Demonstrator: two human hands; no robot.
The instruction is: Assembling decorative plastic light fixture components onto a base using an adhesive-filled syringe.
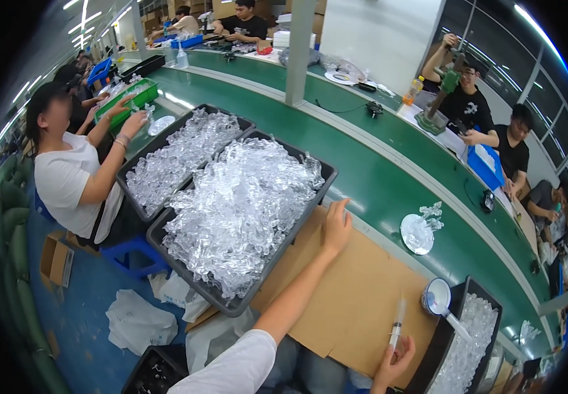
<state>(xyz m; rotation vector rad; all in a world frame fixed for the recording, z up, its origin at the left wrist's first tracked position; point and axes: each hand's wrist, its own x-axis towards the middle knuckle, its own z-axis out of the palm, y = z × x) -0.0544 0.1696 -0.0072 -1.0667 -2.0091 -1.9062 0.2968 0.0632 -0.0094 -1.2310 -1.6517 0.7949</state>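
Note:
My left hand (337, 228) is at the far edge of a brown cardboard sheet (346, 289), just right of a black tray full of clear plastic parts. Its fingers are stretched out and hold nothing. Low on the cardboard, my right hand (394, 365) has its fingers round the lower end of a clear syringe (398, 324), which points away from me. Right of the syringe, a white and blue bowl (437, 294) with a white spoon (456, 324) in it sits by another black tray of small clear parts (473, 335).
The big black tray (326, 177) heaped with clear parts stands left of the cardboard, a second tray (141, 209) beyond it. A white disc (416, 238) with clear parts lies on the green conveyor belt (376, 164). A person (77, 161) works at my left; others sit across the belt.

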